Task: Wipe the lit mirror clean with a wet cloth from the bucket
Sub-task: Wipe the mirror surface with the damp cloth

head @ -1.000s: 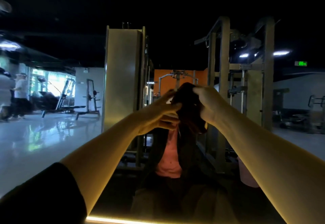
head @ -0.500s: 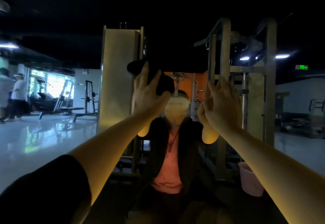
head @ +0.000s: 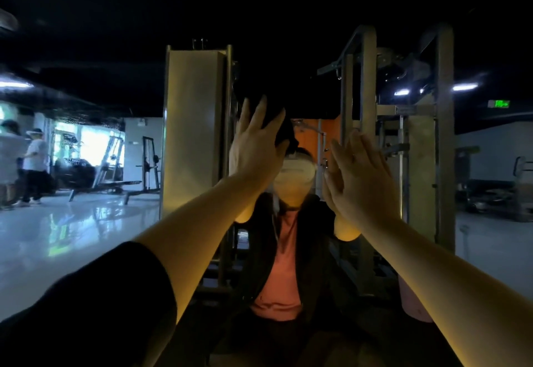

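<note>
No readable writing anywhere; the green sign [head: 498, 103] far right was just a blur. The left hand [head: 253, 147] pressed a dark cloth [head: 281, 133] flat against the mirror [head: 86, 237] with straight fingers, up near center. The right hand [head: 357, 173] was released, fingers straight, holding nothing, just beside it. The cloth was mostly hidden in the dark. A pink bucket [head: 412, 306] was half cut off behind the right arm.

green lit sign [head: 498, 103] high on far wall, characters unreadable
</note>
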`<action>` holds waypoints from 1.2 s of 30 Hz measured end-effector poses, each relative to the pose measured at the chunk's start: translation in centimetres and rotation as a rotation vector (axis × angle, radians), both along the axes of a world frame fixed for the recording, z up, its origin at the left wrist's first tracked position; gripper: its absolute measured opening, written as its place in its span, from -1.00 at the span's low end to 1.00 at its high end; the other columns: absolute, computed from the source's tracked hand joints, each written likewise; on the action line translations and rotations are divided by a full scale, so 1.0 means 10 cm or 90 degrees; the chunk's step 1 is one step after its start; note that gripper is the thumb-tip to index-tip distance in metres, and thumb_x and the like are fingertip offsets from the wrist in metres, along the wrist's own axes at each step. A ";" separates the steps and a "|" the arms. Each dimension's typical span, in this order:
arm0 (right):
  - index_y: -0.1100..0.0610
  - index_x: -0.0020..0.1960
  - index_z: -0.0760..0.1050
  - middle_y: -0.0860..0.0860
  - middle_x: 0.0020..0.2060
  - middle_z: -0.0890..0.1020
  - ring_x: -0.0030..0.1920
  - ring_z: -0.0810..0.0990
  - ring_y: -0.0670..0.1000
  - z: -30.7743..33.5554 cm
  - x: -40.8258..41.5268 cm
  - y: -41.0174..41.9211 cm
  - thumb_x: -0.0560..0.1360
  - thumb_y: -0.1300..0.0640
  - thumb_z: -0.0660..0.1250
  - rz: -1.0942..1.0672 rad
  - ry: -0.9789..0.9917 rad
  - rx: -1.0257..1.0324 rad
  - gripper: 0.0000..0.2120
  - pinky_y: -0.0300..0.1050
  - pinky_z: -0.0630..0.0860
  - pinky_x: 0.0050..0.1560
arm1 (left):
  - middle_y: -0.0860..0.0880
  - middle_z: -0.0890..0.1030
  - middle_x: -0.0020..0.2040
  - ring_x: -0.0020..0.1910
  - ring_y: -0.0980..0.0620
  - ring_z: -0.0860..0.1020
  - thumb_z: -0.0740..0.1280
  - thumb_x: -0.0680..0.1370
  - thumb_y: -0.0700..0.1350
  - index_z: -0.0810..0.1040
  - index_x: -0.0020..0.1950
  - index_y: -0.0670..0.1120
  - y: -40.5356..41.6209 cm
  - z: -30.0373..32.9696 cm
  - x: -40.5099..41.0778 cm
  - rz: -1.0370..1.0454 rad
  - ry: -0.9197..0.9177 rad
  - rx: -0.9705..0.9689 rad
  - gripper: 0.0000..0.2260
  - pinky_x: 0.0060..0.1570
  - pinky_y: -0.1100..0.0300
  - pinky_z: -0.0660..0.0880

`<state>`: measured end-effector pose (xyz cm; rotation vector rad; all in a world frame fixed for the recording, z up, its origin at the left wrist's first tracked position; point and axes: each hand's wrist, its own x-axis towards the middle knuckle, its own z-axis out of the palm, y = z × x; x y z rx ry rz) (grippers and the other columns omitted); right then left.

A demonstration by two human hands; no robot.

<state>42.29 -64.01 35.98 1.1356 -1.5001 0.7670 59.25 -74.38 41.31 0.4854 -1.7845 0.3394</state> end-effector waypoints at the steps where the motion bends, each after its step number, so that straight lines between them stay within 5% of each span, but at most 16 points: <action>1: 0.11 0.53 0.27 0.25 0.52 0.25 0.54 0.17 0.23 -0.03 -0.02 0.01 0.61 -0.12 0.01 -0.003 0.009 0.011 -0.44 0.15 0.14 0.47 | -0.09 0.14 0.59 0.58 -0.18 -0.04 0.30 0.59 -0.04 0.31 0.52 0.00 0.02 -0.09 -0.01 0.000 -0.034 -0.053 -0.50 0.35 -0.22 0.38; 4: 0.14 0.53 0.28 0.25 0.52 0.25 0.54 0.18 0.24 -0.11 -0.11 0.06 0.61 -0.13 -0.06 0.000 0.040 0.045 -0.41 0.22 0.20 0.48 | -0.15 0.28 0.53 0.52 -0.23 0.15 0.32 0.52 -0.02 0.38 0.48 -0.07 -0.06 -0.46 0.08 0.001 -0.161 -0.194 -0.48 0.15 -0.17 0.54; 6: 0.14 0.54 0.27 0.26 0.51 0.26 0.53 0.20 0.24 -0.12 -0.15 0.06 0.62 -0.13 -0.06 0.004 0.055 0.041 -0.41 0.23 0.23 0.47 | -0.16 0.23 0.54 0.52 -0.26 0.16 0.34 0.55 -0.03 0.29 0.53 -0.05 -0.19 -0.34 0.17 0.014 -0.122 -0.153 -0.45 0.13 -0.16 0.56; 9: 0.15 0.53 0.28 0.27 0.50 0.27 0.53 0.21 0.24 -0.13 -0.15 0.04 0.62 -0.16 -0.05 0.010 0.063 0.016 -0.39 0.19 0.17 0.47 | -0.18 0.03 0.60 0.57 -0.26 -0.05 0.27 0.62 0.00 0.11 0.60 -0.01 -0.27 0.24 0.18 0.077 0.020 -0.022 -0.41 0.43 -0.19 0.22; 12: 0.16 0.51 0.31 0.27 0.49 0.29 0.52 0.23 0.24 -0.15 -0.16 -0.01 0.62 -0.15 -0.01 0.017 0.077 -0.009 -0.41 0.15 0.12 0.48 | -0.18 -0.02 0.61 0.57 -0.20 -0.20 0.26 0.62 0.02 -0.01 0.61 -0.02 -0.14 0.73 0.06 0.097 0.036 -0.030 -0.35 0.53 -0.19 -0.02; 15: 0.16 0.52 0.30 0.26 0.51 0.28 0.53 0.21 0.23 -0.17 -0.16 -0.03 0.63 -0.15 -0.01 0.025 0.071 -0.017 -0.42 0.17 0.10 0.49 | -0.15 0.12 0.58 0.59 -0.13 -0.09 0.34 0.59 -0.02 -0.08 0.61 -0.05 0.07 0.70 -0.18 0.022 0.007 -0.052 -0.25 0.52 -0.14 0.08; 19: 0.15 0.51 0.31 0.25 0.50 0.28 0.52 0.23 0.24 -0.17 -0.14 -0.01 0.62 -0.15 0.01 0.019 0.062 -0.011 -0.42 0.19 0.15 0.48 | -0.14 0.29 0.49 0.48 -0.14 0.24 0.39 0.56 -0.05 0.22 0.56 -0.12 0.18 0.09 -0.31 0.036 -0.101 -0.180 -0.37 0.36 -0.09 0.39; 23: 0.15 0.52 0.29 0.26 0.50 0.27 0.52 0.22 0.25 -0.15 -0.15 0.01 0.61 -0.09 0.15 0.022 0.041 0.023 -0.45 0.25 0.23 0.47 | -0.11 0.13 0.59 0.52 -0.20 0.15 0.35 0.57 -0.10 0.29 0.53 -0.10 -0.04 0.18 -0.03 0.055 -0.035 -0.124 -0.46 0.38 -0.10 0.32; 27: 0.12 0.55 0.23 0.22 0.54 0.20 0.56 0.14 0.21 -0.20 -0.04 0.02 0.60 -0.07 0.19 0.029 -0.008 0.038 -0.42 0.21 0.14 0.50 | -0.09 0.24 0.56 0.55 -0.14 0.14 0.35 0.57 -0.13 0.27 0.54 -0.09 -0.03 -0.16 -0.02 0.008 0.003 -0.048 -0.45 0.51 -0.06 0.12; 32: 0.10 0.57 0.19 0.22 0.56 0.15 0.57 0.11 0.20 -0.69 -0.05 0.03 0.63 -0.10 0.07 0.042 0.005 0.087 -0.44 0.30 0.24 0.46 | -0.12 0.36 0.49 0.49 -0.16 0.25 0.48 0.44 -0.14 0.31 0.49 -0.09 -0.09 -1.42 0.18 -0.019 -0.179 -0.141 -0.35 0.37 -0.14 0.37; 36: 0.12 0.53 0.25 0.24 0.54 0.21 0.54 0.18 0.23 -0.79 -0.06 0.07 0.63 -0.09 0.05 0.034 0.041 0.089 -0.46 0.27 0.23 0.47 | -0.15 0.31 0.52 0.49 -0.22 0.26 0.47 0.47 -0.15 0.26 0.51 -0.09 -0.32 -0.96 0.27 0.005 -0.011 -0.043 -0.34 0.33 -0.09 0.39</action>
